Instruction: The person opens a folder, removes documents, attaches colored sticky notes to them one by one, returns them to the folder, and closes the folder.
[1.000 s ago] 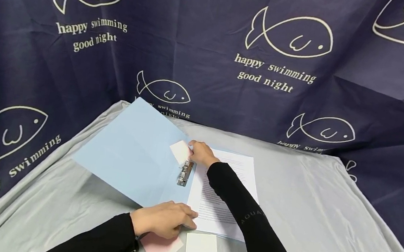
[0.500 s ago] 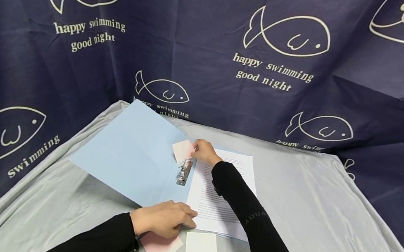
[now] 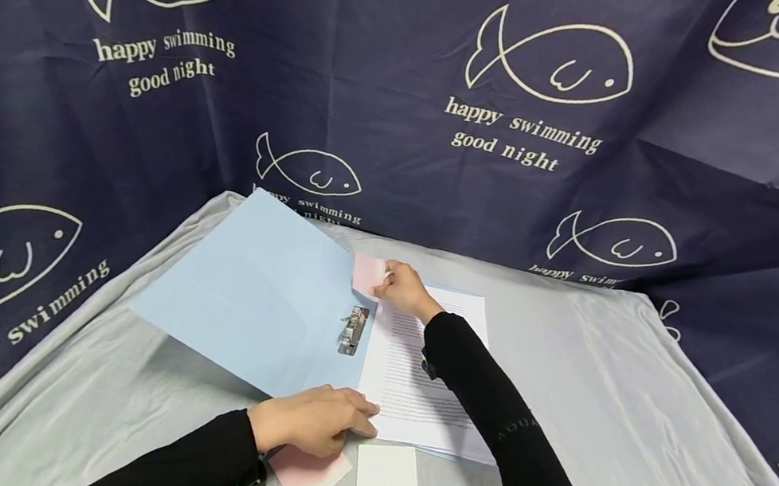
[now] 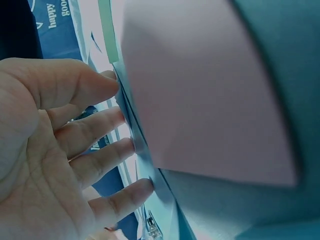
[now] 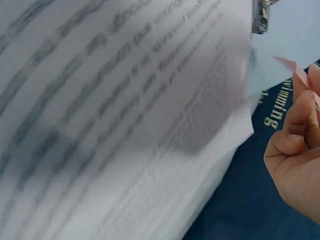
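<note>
A light blue folder lies spread on the table, its left cover raised. Printed paper covers the right side, beside a metal clip near the spine. My right hand pinches a small pink sticky note above the clip, at the top of the spine; a bent edge of this note shows in the right wrist view. At the bottom of the spine, my left hand rests with extended fingers at the paper's lower left corner. Its fingertips touch the folder's edge in the left wrist view.
A pink sticky-note pad lies partly under the left hand. To its right is a pale pad, just below the folder. Grey cloth covers the table, and a navy fish-print curtain hangs behind it.
The right hand has moved slightly up and right with the pink sticky note, which has turned from slanted to nearly upright. The left hand stays at the folder's lower edge.
</note>
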`<state>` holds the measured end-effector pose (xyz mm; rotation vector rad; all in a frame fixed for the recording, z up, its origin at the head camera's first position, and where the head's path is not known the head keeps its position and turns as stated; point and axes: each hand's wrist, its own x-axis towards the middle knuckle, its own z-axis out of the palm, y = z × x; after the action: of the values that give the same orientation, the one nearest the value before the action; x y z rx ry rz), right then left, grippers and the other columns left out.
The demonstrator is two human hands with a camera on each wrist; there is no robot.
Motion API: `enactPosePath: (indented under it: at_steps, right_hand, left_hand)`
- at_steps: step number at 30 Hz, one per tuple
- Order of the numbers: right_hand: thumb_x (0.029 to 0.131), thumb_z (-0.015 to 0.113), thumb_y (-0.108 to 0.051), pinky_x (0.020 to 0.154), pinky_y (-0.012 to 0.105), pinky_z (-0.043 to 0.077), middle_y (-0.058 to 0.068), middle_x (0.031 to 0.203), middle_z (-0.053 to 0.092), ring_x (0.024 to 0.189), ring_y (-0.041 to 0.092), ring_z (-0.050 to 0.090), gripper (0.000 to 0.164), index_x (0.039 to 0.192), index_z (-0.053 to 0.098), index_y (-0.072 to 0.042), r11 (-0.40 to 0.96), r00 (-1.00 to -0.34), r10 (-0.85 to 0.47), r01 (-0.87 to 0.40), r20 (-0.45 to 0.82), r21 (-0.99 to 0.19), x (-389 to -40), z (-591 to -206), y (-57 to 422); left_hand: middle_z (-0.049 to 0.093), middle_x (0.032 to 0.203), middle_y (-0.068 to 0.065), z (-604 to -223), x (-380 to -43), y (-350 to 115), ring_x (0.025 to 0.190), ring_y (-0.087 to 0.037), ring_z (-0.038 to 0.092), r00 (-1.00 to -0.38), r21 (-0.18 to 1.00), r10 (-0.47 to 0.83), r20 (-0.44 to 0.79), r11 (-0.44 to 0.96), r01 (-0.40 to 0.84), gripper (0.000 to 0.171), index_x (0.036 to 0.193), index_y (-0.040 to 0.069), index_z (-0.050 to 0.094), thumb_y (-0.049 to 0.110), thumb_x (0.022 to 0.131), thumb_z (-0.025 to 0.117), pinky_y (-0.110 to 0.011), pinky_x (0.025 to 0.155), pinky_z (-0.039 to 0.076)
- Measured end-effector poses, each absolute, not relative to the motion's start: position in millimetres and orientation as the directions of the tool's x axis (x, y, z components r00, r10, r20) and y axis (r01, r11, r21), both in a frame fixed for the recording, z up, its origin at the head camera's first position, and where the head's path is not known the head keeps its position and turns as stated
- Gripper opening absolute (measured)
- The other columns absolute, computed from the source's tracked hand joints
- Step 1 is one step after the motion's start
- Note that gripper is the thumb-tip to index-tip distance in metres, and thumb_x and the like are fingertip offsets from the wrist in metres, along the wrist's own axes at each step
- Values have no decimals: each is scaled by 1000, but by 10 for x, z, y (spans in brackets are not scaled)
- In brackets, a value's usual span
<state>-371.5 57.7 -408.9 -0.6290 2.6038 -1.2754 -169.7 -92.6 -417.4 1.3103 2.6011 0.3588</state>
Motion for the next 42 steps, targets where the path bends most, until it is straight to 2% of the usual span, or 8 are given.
enactPosePath:
  at_steps: [3,5,15,22,29,34,38,42]
  right_hand:
    - [80,70,-2,62,27,43,7,68,61,65,23,59,74,142,29,-7,537,-903,-429,-289,38,-792,-3659,-4014,674]
    - [81,69,-1,62,29,43,8,66,60,65,25,59,79,145,25,-12,535,-895,-439,-327,74,-779,-3631,-3978,753]
    - [82,66,0,54,29,39,4,62,54,54,15,47,56,130,41,-14,524,-841,-483,-501,244,-689,-3515,-3884,1169]
    - [82,65,-1,55,33,48,4,65,56,54,26,56,14,94,59,-3,542,-816,-560,-490,142,-682,-3396,-3803,1417]
    - [88,60,-5,73,38,50,16,85,67,72,34,65,19,104,59,5,472,-777,-629,-372,-10,-799,-3314,-3708,1631]
    - [83,57,11,71,34,51,25,96,63,79,30,64,26,108,54,13,407,-768,-637,-261,-66,-875,-3276,-3678,1718]
    - [82,60,10,59,29,47,16,82,64,65,22,56,14,96,62,9,432,-783,-622,-358,14,-828,-3239,-3697,1739]
    - [81,70,-3,65,28,37,6,81,57,73,20,44,5,85,69,-1,506,-799,-596,-446,74,-738,-3207,-3747,1761]
  left_hand:
    - [55,128,0,-4181,-1691,-926,121,-16,45,-585,312,808,-68,574,757,48,114,21,69,-5,75,57,-39,90,43]
    - [55,128,-1,-4185,-1688,-928,121,-16,45,-587,316,807,-65,574,755,48,114,20,69,-5,76,57,-39,90,43]
    - [54,129,-1,-4184,-1692,-947,121,-14,45,-586,305,808,-65,575,759,47,116,21,68,-3,77,59,-37,89,43]
    - [54,129,-2,-4170,-1697,-952,121,-13,46,-581,308,811,-68,571,761,46,115,20,69,-4,77,58,-34,89,43]
    - [54,129,-1,-4162,-1695,-953,121,-13,45,-582,299,811,-66,572,764,45,115,21,68,-2,78,58,-34,90,42]
    - [54,129,0,-4164,-1688,-952,121,-13,45,-586,290,808,-65,577,763,46,116,22,68,-2,77,58,-37,89,43]
    - [53,130,0,-4170,-1683,-961,121,-13,45,-591,292,803,-76,584,757,47,117,22,67,-2,77,58,-38,88,44]
    - [54,130,0,-4179,-1684,-964,121,-12,45,-591,293,803,-73,584,757,48,116,22,68,-2,77,58,-38,88,43]
